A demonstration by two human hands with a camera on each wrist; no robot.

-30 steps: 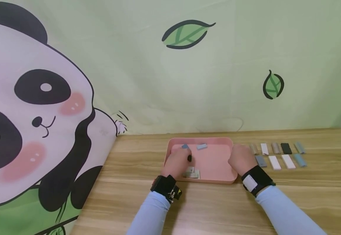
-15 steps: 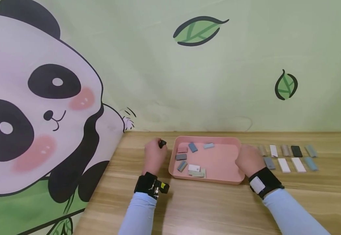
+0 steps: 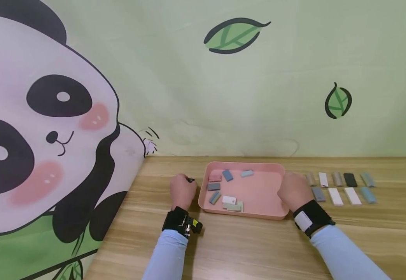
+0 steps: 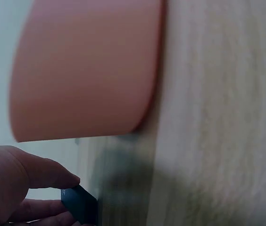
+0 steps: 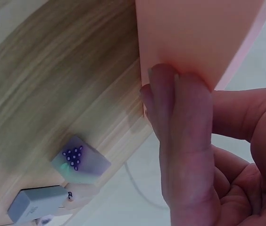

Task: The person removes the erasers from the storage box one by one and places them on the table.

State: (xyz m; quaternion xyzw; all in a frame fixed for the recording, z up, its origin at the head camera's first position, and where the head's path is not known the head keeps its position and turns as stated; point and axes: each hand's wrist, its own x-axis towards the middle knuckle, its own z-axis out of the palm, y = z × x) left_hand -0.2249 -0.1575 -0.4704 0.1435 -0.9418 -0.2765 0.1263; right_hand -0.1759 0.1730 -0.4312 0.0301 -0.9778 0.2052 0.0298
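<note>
My left hand (image 3: 183, 191) is at the table just left of the pink tray (image 3: 259, 194). It pinches a small dark block (image 4: 80, 205), probably an eraser, between thumb and fingers; the block looks dark teal in the left wrist view and nearly black from the head. My right hand (image 3: 295, 190) grips the tray's right end wall, its fingers against the outside (image 5: 180, 37). Several small eraser-like blocks lie along the tray's left part, among them a pink one (image 3: 215, 177), a grey one (image 3: 214, 186), a blue one (image 3: 228, 175) and a white one (image 3: 229, 200).
To the right of the tray, two rows of small blocks lie on the wooden table (image 3: 245, 249), including a black one (image 3: 350, 179) and a white one (image 3: 352, 196). One block (image 5: 80, 160) bears a grape print. A panda-printed cloth (image 3: 175, 97) hangs behind.
My left hand has left the tray's left part with the dark block, moved left over the rim and come down slightly by the table. The right hand stays on the tray.
</note>
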